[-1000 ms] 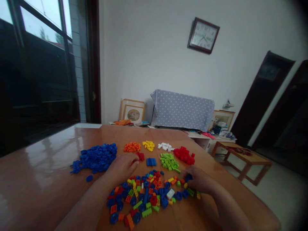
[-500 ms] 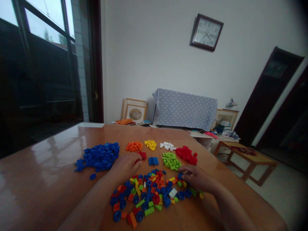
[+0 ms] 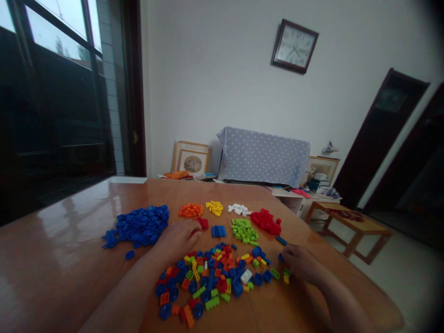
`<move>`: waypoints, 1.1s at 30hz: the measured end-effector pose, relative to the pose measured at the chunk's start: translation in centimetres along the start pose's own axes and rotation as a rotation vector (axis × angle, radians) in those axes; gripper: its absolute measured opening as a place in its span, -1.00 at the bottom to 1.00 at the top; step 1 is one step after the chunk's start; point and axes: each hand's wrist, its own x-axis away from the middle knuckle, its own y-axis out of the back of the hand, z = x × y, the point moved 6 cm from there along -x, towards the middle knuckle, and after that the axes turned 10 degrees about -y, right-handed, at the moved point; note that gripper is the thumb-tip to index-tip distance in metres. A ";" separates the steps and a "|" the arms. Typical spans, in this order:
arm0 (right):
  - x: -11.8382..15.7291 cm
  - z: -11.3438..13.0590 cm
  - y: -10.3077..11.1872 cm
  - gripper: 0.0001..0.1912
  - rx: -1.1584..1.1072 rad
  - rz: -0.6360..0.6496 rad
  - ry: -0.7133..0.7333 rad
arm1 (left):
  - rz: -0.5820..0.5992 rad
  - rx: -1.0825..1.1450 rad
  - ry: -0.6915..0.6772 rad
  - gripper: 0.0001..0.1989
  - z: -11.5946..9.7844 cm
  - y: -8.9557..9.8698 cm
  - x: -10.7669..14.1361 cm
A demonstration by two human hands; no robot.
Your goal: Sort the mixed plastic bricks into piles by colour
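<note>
My left hand rests over the table between the blue brick pile and a few red pieces, its fingers curled; what they hold, if anything, is hidden. At the right of the mixed bricks, my right hand has its fingers pressed together at a small blue piece. A blue strip lies just beyond it. Blue pieces sit side by side in the middle, near the lime green pile.
Orange, yellow, white and red piles line the far part of the wooden table. A round blue piece lies at the left. A low wooden stool stands beyond the right edge.
My right hand has moved right, away from the mixed bricks, and its fingers have closed. The blue strip near the red pile now shows. My left hand has barely moved.
</note>
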 end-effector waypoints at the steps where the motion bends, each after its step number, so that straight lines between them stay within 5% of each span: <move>1: 0.1 0.3 -0.4 -0.81 -0.032 0.015 0.013 | 0.003 -0.008 -0.003 -0.77 0.1 -0.1 0.0; 8: 0.8 3.8 -2.4 -0.81 -0.226 0.177 0.093 | 0.000 -0.025 -0.024 -0.76 0.2 -0.2 -0.1; 14: 0.3 3.1 -1.2 -0.84 -0.206 0.031 0.053 | -0.014 -0.015 -0.016 -0.75 0.0 0.1 0.0; 17: 0.8 3.2 -1.6 -0.85 -0.214 0.120 0.018 | -0.017 -0.019 -0.020 -0.76 -0.2 0.1 0.1; 23: 3.3 8.0 -0.5 -0.78 0.002 0.009 0.280 | -0.007 -0.025 -0.013 -0.78 0.0 -0.1 0.0; 28: 3.5 10.3 -1.5 -0.63 0.200 0.122 0.388 | 0.006 -0.033 -0.022 -0.78 -0.9 -0.6 0.1; 33: 3.3 11.6 -2.4 -0.77 0.232 0.138 0.464 | 0.002 -0.040 -0.049 -0.81 -2.6 -0.9 0.1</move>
